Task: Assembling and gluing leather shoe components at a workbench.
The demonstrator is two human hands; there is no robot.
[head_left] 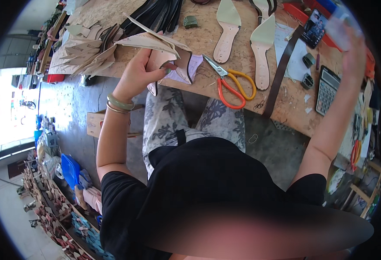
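My left hand (135,77) is closed around several pointed, beige shoe insoles (152,41), fanned out above the table's near edge. A crumpled lavender piece (194,67) lies just behind them. Up at the far right, my right hand (353,51) is smeared by motion. A whitish, see-through thing (338,34) shows at its fingers, too blurred to name or to say whether it is gripped. Between the hands lie scissors (227,77) with one orange and one yellow handle, blades parted. Two loose insoles with pale green toes, one left (228,26) and one right (262,50), rest beyond the scissors.
Stacked insoles (88,51) and black straps (149,19) crowd the wooden table's (199,41) left side. A dark brown strap (281,71) hangs over its front edge. To the right are a calculator (327,91), a phone (314,28) and small dark green blocks (308,60).
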